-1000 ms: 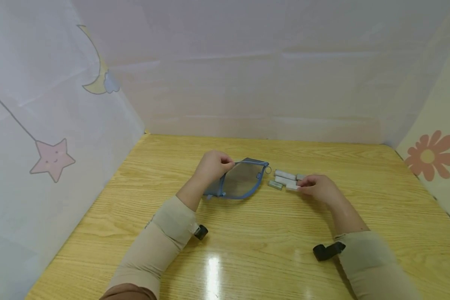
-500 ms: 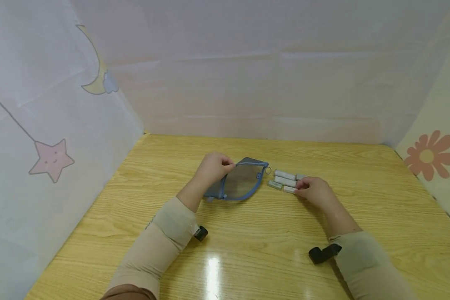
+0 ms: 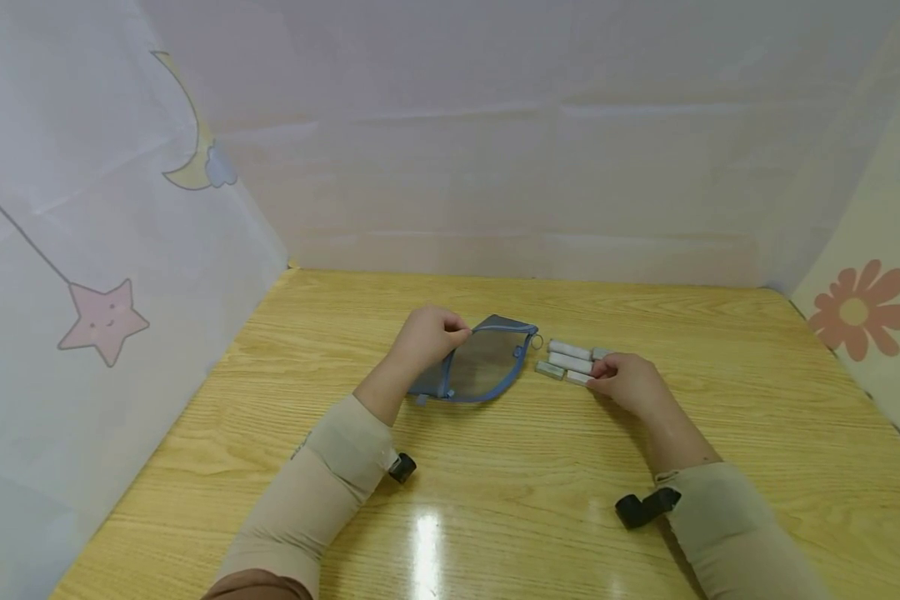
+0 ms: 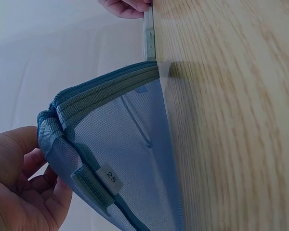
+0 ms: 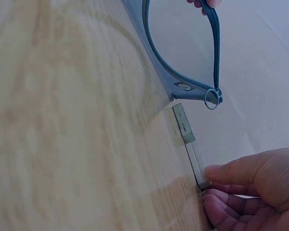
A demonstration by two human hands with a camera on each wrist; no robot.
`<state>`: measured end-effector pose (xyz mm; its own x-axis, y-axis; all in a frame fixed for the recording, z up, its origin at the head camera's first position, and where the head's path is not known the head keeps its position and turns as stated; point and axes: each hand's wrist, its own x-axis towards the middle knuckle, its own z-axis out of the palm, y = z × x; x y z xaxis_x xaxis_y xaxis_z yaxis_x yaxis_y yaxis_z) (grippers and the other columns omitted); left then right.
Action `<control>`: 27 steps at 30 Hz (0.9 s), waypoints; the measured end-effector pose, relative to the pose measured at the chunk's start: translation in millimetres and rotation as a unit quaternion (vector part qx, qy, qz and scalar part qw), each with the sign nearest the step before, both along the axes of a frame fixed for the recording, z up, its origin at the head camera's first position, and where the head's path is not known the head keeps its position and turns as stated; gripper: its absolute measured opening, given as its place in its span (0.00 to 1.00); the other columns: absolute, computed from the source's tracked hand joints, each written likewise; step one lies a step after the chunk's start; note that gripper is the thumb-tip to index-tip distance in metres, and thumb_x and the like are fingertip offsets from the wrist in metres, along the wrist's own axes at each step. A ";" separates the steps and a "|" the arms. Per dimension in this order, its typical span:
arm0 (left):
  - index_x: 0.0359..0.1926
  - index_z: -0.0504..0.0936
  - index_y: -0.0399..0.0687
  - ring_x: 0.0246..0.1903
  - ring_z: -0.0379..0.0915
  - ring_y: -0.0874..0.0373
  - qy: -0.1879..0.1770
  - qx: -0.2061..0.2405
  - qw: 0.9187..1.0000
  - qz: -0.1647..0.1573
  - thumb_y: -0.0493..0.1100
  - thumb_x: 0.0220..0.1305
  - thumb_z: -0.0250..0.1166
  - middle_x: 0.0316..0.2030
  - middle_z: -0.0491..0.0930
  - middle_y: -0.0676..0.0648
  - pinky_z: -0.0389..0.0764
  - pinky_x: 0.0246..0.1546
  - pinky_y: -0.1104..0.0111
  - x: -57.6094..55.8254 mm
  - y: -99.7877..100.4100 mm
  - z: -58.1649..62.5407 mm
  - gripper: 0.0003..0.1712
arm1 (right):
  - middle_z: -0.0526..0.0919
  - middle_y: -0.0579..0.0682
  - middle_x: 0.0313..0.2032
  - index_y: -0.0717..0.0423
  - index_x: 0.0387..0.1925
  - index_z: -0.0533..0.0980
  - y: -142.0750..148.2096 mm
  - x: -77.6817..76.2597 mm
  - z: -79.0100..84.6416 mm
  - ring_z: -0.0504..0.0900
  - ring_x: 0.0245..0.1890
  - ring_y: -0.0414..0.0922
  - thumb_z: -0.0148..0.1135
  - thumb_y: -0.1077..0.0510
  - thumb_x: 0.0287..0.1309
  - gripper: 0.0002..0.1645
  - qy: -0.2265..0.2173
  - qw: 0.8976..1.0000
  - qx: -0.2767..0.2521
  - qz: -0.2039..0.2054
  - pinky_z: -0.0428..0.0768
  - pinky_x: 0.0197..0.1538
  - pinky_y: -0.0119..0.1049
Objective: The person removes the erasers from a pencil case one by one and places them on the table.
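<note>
My left hand (image 3: 431, 337) pinches the top edge of a blue mesh zip pouch (image 3: 487, 358), holding its mouth apart. In the left wrist view the pouch (image 4: 125, 139) stands up from the table, a tag marked 25 on its side. My right hand (image 3: 630, 383) pinches the right end of a small white bar (image 3: 578, 377) lying on the table. Beside that bar lie a greenish block (image 3: 549, 370), two longer whitish bars (image 3: 570, 362) and a greyish block (image 3: 601, 354), which the right fingers partly hide. The right wrist view shows the thumb on the white bar (image 5: 196, 163).
A metal ring (image 3: 537, 342) hangs at the pouch's right corner, close to the bars. The wooden table (image 3: 495, 492) ends at a pale cloth backdrop (image 3: 495, 192). Side cloths bear a star (image 3: 105, 321) and a flower (image 3: 855, 312).
My right hand has moved slightly left, bringing the white bar toward the greenish block, and has then stayed almost still. The left hand keeps its hold on the pouch.
</note>
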<state>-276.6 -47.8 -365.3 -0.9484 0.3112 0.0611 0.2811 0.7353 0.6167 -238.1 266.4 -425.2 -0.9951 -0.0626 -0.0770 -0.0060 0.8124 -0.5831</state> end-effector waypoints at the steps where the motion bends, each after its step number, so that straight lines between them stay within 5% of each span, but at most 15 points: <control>1: 0.26 0.84 0.57 0.25 0.68 0.59 0.000 -0.001 1.000 0.000 0.47 0.61 0.60 0.23 0.77 0.56 0.70 0.27 0.68 0.2 -0.1 0.1 0.09 | 0.78 0.52 0.29 0.60 0.33 0.76 0.1 0.4 0.5 0.72 0.29 0.46 0.62 0.56 0.54 0.11 -0.001 1.000 -0.002 0.001 0.69 0.31 0.35; 20: 0.30 0.85 0.57 0.28 0.71 0.59 -0.008 -0.005 1.000 0.008 0.49 0.61 0.61 0.28 0.79 0.58 0.71 0.29 0.67 2.8 -0.4 0.5 0.08 | 0.79 0.58 0.36 0.63 0.42 0.75 10.4 6.8 30.3 0.78 0.38 0.52 0.51 0.46 0.63 0.23 -0.041 0.996 -0.080 -0.025 0.77 0.39 0.42; 27: 0.29 0.85 0.56 0.26 0.69 0.59 -0.007 0.003 1.000 0.001 0.48 0.61 0.60 0.28 0.80 0.56 0.70 0.28 0.67 2.1 -1.2 -1.5 0.08 | 0.78 0.55 0.30 0.63 0.42 0.73 15.0 9.4 37.8 0.76 0.42 0.54 0.46 0.41 0.64 0.28 -0.038 0.995 -0.087 -0.036 0.70 0.42 0.46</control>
